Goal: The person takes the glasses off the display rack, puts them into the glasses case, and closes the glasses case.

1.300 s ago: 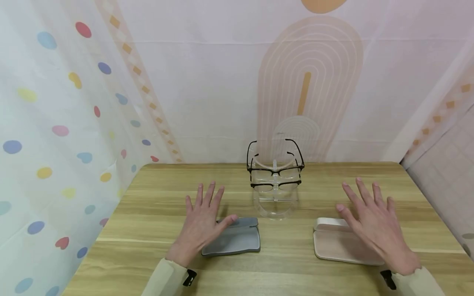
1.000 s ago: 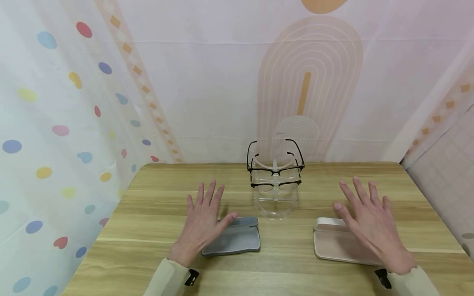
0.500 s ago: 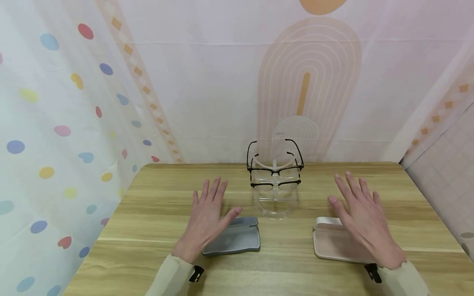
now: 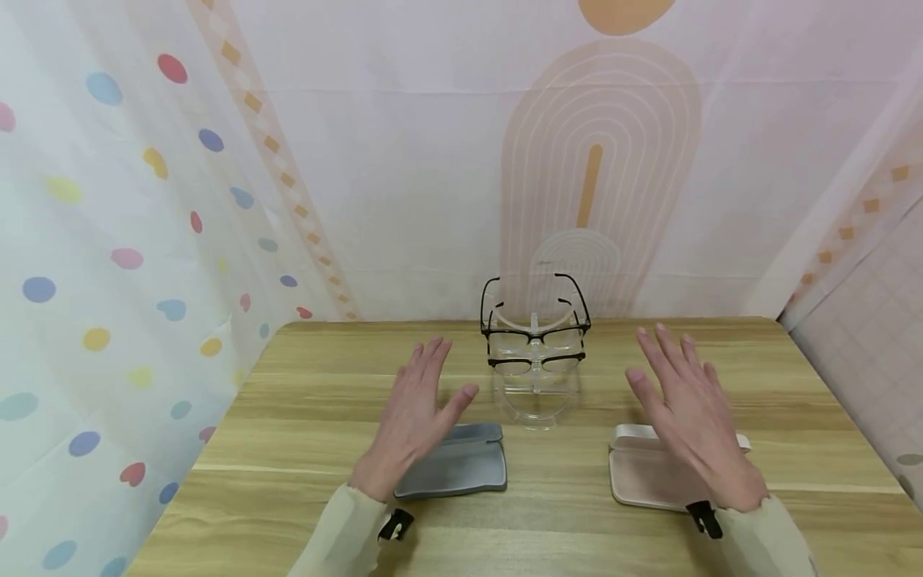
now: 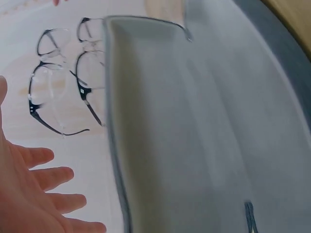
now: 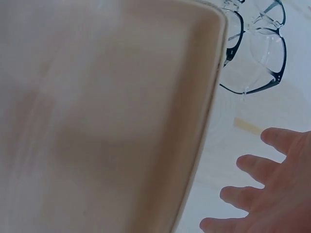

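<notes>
Two pairs of black-framed glasses sit one above the other on a clear display stand [image 4: 535, 417]; the upper glasses [image 4: 537, 335] have their temples spread toward the back, and the lower glasses [image 4: 513, 367] sit just beneath. My left hand [image 4: 414, 417], fingers straight, hovers over the left part of an opened grey glasses case [image 4: 469, 469]. Above an opened beige-pink glasses case [image 4: 642, 477] my right hand [image 4: 688, 417] hovers, fingers extended and holding nothing. Both cases appear hollow in the wrist views, the grey case [image 5: 165, 121] and the pink case [image 6: 107, 111]. Each hand covers part of its case.
A wood-grain table [image 4: 562, 533] carries everything. Behind it hangs a pale curtain [image 4: 404, 184] with an arch pattern, and a dotted curtain [image 4: 144, 320] borders the left side. A black strap [image 4: 397, 525] circles the left wrist, and another strap [image 4: 704, 519] the right.
Both hands have drifted inward and slightly forward, toward the display stand. The left fingers have drawn closer together. The glasses and cases have stayed in place.
</notes>
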Available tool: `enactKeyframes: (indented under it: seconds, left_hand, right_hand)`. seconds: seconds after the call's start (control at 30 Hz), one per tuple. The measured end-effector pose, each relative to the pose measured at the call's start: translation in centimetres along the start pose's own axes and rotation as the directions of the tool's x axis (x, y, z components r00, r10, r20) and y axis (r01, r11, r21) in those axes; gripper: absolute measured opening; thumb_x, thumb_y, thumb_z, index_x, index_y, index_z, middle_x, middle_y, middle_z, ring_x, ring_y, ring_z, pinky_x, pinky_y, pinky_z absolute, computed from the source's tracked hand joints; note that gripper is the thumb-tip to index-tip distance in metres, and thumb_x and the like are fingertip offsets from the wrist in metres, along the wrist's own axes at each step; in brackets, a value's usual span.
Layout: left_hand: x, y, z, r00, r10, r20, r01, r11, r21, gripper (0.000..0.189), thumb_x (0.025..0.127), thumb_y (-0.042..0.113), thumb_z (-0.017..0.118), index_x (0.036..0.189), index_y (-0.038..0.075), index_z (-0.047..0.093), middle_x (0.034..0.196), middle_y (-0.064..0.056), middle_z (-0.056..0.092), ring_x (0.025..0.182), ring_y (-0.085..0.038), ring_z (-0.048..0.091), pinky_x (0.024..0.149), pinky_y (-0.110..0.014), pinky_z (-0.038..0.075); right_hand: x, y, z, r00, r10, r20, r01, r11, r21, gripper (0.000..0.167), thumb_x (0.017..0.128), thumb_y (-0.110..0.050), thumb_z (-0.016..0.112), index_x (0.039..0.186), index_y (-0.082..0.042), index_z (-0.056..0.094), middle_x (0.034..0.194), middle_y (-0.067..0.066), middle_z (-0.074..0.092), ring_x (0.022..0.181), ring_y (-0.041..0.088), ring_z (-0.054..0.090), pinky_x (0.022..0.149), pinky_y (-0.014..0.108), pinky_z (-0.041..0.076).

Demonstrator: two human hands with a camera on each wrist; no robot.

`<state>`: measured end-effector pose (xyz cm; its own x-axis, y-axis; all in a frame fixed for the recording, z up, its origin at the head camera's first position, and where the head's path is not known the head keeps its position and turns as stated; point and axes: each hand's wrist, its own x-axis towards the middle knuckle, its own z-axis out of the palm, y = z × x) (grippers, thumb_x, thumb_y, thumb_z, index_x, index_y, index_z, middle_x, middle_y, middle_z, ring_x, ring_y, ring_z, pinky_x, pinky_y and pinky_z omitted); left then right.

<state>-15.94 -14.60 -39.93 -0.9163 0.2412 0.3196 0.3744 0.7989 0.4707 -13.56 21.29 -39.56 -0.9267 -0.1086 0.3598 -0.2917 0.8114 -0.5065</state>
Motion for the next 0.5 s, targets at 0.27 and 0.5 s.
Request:
enactKeyframes:
  seconds: [0.27, 0.5]
  left_hand:
    - [0.6, 0.9, -0.1, 0.999, -0.045, 0.004, 0.045, 0.990, -0.131, 0.082, 0.102, 0.064, 0.044, 0.162, 0.010, 0.033, 0.168, -0.011, 0.030, 0.155, -0.035, 0.022, 0.123, -0.059, 0.021]
    - [1.2, 1.3, 0.0, 0.996, -0.079, -0.030, 0.068, 0.961, -0.269, 0.076, 0.104, 0.062, 0.046, 0.157, 0.007, 0.042, 0.161, -0.014, 0.041, 0.149, -0.034, 0.037, 0.121, -0.052, 0.030]
  right_hand:
    - [0.6, -0.5, 0.3, 1.000, -0.004, -0.007, 0.005, 0.999, 0.042, 0.060, 0.112, -0.043, 0.035, 0.164, -0.014, 0.028, 0.170, 0.017, 0.020, 0.153, 0.051, 0.010, 0.114, 0.079, 0.008]
    - [1.1, -1.2, 0.9, 0.999, -0.011, -0.031, 0.013, 0.997, 0.081, 0.060, 0.111, -0.042, 0.037, 0.164, -0.014, 0.029, 0.169, 0.017, 0.022, 0.154, 0.050, 0.011, 0.115, 0.078, 0.010]
